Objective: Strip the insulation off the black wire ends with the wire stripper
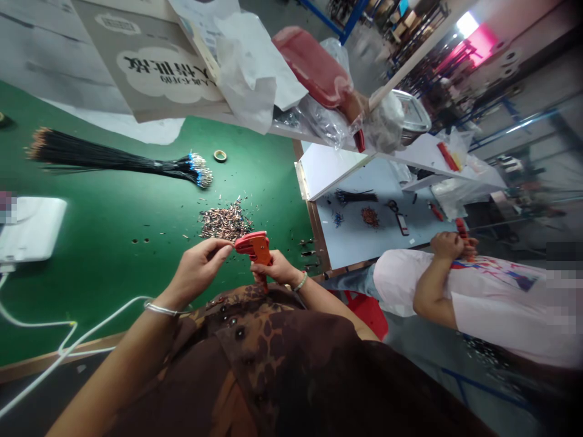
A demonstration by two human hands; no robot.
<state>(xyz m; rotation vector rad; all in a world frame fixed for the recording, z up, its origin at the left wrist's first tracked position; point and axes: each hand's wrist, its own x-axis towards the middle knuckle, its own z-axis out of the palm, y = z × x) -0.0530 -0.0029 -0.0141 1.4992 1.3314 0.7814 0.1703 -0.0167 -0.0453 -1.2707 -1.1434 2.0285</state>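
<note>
My right hand point(277, 270) is wrapped round the handles of an orange crimping tool point(254, 245), held over the near edge of the green table point(113, 230). My left hand point(200, 267) pinches its fingertips right at the tool's jaws; what they hold is too small to make out. Just beyond the tool lies a pile of small metal terminals point(226, 220). A bundle of black wires point(113, 159) with blue and silver ends lies further back on the left.
A white device point(31, 227) with a white cable point(68, 340) sits at the left. A tape ring point(220, 155) lies behind the terminals. Cardboard, paper and plastic bags crowd the raised shelf point(191, 73). A co-worker in a white shirt point(492, 303) works at the adjoining blue table point(364, 237).
</note>
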